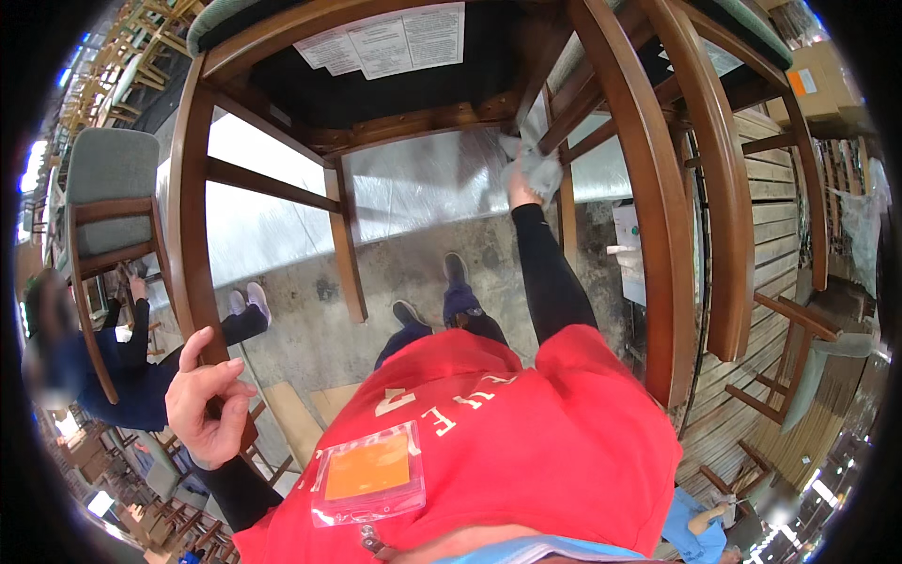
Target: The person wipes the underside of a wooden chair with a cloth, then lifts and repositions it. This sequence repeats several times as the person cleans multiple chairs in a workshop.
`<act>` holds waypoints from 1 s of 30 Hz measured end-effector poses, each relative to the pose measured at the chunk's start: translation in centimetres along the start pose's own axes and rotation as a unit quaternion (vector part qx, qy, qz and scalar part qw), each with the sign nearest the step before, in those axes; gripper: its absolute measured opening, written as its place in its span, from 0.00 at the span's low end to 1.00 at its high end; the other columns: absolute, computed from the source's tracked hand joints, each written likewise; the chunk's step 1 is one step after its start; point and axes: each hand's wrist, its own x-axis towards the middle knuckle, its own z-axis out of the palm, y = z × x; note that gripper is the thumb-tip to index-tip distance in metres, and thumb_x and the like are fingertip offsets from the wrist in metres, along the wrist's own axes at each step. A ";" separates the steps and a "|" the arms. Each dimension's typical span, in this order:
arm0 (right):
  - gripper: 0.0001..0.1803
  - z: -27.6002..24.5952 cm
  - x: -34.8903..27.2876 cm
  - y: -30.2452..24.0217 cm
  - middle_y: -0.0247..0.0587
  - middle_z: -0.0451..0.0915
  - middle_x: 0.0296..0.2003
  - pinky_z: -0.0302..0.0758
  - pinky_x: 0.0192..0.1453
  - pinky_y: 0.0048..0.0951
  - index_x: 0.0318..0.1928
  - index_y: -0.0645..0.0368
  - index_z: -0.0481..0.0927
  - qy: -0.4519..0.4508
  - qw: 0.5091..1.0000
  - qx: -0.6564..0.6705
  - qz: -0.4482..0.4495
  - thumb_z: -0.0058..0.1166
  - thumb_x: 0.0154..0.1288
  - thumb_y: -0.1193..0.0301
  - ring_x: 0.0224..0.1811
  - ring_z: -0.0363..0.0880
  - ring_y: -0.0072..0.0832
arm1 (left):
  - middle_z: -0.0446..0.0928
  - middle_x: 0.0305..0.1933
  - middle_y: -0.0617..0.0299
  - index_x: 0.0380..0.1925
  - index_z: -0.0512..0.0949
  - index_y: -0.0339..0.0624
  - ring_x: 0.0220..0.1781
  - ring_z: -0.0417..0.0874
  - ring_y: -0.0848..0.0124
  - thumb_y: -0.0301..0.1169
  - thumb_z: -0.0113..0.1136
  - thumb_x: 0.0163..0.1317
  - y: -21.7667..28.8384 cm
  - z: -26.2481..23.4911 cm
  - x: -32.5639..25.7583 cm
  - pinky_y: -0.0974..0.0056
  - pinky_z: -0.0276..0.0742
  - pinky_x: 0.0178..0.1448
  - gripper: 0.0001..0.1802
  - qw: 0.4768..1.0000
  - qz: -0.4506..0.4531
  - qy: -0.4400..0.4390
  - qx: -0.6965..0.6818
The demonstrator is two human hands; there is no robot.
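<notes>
The right hand (522, 179) presses a grey cloth (537, 167), fingers closed on it, against the underside frame of the upturned wooden chair (442, 117) at the upper centre. The left hand (207, 399) holds a chair leg (193, 235) at lower left with fingers loosely curled around it. The wiping seems in progress; which parts are already clean cannot be told.

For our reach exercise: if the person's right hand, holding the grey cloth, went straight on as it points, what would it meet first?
Probably the chair's wooden seat frame: the right hand presses the cloth up towards it, though depth is unclear.
</notes>
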 end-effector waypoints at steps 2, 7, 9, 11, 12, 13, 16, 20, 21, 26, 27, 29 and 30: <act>0.24 -2.0 1.2 -0.9 0.50 0.74 0.59 0.66 0.68 0.48 0.68 0.53 0.69 0.089 0.993 -0.022 -0.073 0.44 0.75 0.64 0.61 0.73 0.42 | 0.78 0.17 0.62 0.39 0.83 0.35 0.22 0.82 0.71 0.21 0.56 0.50 0.1 0.2 0.1 0.42 0.65 0.74 0.15 1.000 0.001 -0.002 0.005; 0.20 -4.4 5.6 -4.6 0.48 0.82 0.37 0.76 0.46 0.41 0.47 0.67 0.81 0.143 0.979 -0.058 -0.133 0.48 0.73 0.60 0.39 0.81 0.34 | 0.78 0.16 0.62 0.43 0.83 0.33 0.25 0.81 0.72 0.26 0.59 0.56 0.4 -0.1 -0.3 0.43 0.61 0.77 0.15 0.999 0.013 -0.036 0.013; 0.21 -1.2 2.4 -1.6 0.56 0.81 0.44 0.72 0.58 0.42 0.52 0.68 0.78 0.193 0.979 0.036 -0.059 0.55 0.64 0.65 0.47 0.79 0.47 | 0.75 0.16 0.66 0.40 0.85 0.35 0.20 0.76 0.74 0.19 0.59 0.45 0.8 0.2 0.4 0.44 0.68 0.73 0.18 0.999 0.026 -0.017 0.013; 0.30 0.6 -2.4 2.5 0.63 0.80 0.50 0.70 0.65 0.45 0.60 0.70 0.72 0.146 0.981 0.116 0.053 0.59 0.57 0.71 0.53 0.79 0.60 | 0.74 0.16 0.66 0.41 0.85 0.35 0.20 0.75 0.74 0.20 0.60 0.46 0.7 0.2 0.7 0.46 0.68 0.73 0.18 0.999 0.046 -0.019 0.001; 0.32 0.7 -4.7 5.0 0.63 0.81 0.50 0.73 0.62 0.44 0.62 0.71 0.71 0.124 0.992 -0.004 0.018 0.57 0.56 0.74 0.51 0.80 0.60 | 0.73 0.16 0.67 0.41 0.85 0.35 0.20 0.74 0.74 0.20 0.60 0.46 0.6 -0.2 1.0 0.47 0.68 0.72 0.18 0.998 0.063 -0.013 -0.010; 0.29 0.9 -7.0 5.3 0.61 0.81 0.51 0.77 0.58 0.43 0.61 0.72 0.72 0.065 0.977 0.122 0.163 0.57 0.57 0.74 0.49 0.82 0.56 | 0.72 0.16 0.67 0.41 0.85 0.35 0.20 0.74 0.74 0.20 0.59 0.48 0.4 -0.3 0.6 0.48 0.68 0.72 0.17 0.998 0.055 -0.026 -0.008; 0.26 1.3 -10.1 2.8 0.56 0.81 0.52 0.81 0.53 0.43 0.58 0.75 0.73 0.094 0.754 0.464 0.456 0.54 0.61 0.71 0.47 0.84 0.49 | 0.72 0.16 0.67 0.42 0.85 0.35 0.20 0.74 0.74 0.20 0.60 0.50 0.4 -0.2 0.2 0.49 0.68 0.73 0.17 0.998 0.065 -0.023 -0.007; 0.22 2.9 -9.2 -4.1 0.47 0.83 0.47 0.83 0.46 0.41 0.51 0.67 0.79 0.187 0.614 0.636 0.428 0.55 0.71 0.59 0.44 0.86 0.38 | 0.74 0.16 0.67 0.42 0.85 0.36 0.21 0.76 0.74 0.19 0.60 0.52 0.2 0.1 0.3 0.50 0.67 0.74 0.15 0.997 0.066 -0.028 -0.009; 0.21 3.9 -6.5 -3.2 0.45 0.84 0.45 0.83 0.44 0.41 0.51 0.67 0.79 0.210 0.578 0.650 0.447 0.56 0.70 0.59 0.41 0.87 0.38 | 0.74 0.16 0.67 0.41 0.85 0.36 0.21 0.77 0.74 0.19 0.59 0.53 0.3 0.0 0.9 0.50 0.66 0.74 0.15 0.996 0.085 -0.031 -0.012; 0.30 7.9 1.9 -8.4 0.61 0.77 0.59 0.73 0.63 0.40 0.57 0.79 0.74 0.350 0.732 0.449 0.376 0.58 0.68 0.61 0.62 0.77 0.45 | 0.73 0.16 0.66 0.37 0.85 0.36 0.21 0.76 0.72 0.18 0.58 0.47 0.2 -0.2 0.3 0.46 0.70 0.71 0.15 0.998 0.059 -0.029 0.023; 0.27 8.3 3.4 -7.8 0.67 0.78 0.58 0.76 0.61 0.42 0.55 0.82 0.74 0.448 0.767 0.384 0.251 0.57 0.68 0.66 0.58 0.80 0.49 | 0.74 0.16 0.66 0.35 0.85 0.37 0.21 0.77 0.72 0.18 0.58 0.47 0.4 -0.1 0.4 0.46 0.70 0.71 0.14 0.998 0.051 -0.026 0.026; 0.27 9.2 3.9 -5.5 0.69 0.79 0.54 0.75 0.62 0.45 0.51 0.84 0.76 0.312 0.734 0.359 0.485 0.58 0.66 0.66 0.56 0.80 0.53 | 0.76 0.16 0.65 0.34 0.84 0.37 0.21 0.78 0.71 0.19 0.57 0.45 0.8 -0.3 0.2 0.46 0.70 0.70 0.14 0.999 0.035 -0.015 0.023; 0.26 9.6 3.9 -4.0 0.71 0.79 0.52 0.74 0.62 0.46 0.49 0.85 0.76 0.236 0.697 0.337 0.588 0.59 0.65 0.66 0.56 0.80 0.55 | 0.77 0.16 0.65 0.33 0.84 0.38 0.21 0.79 0.71 0.20 0.57 0.45 0.9 -0.4 0.0 0.46 0.70 0.70 0.13 0.999 0.030 -0.013 0.016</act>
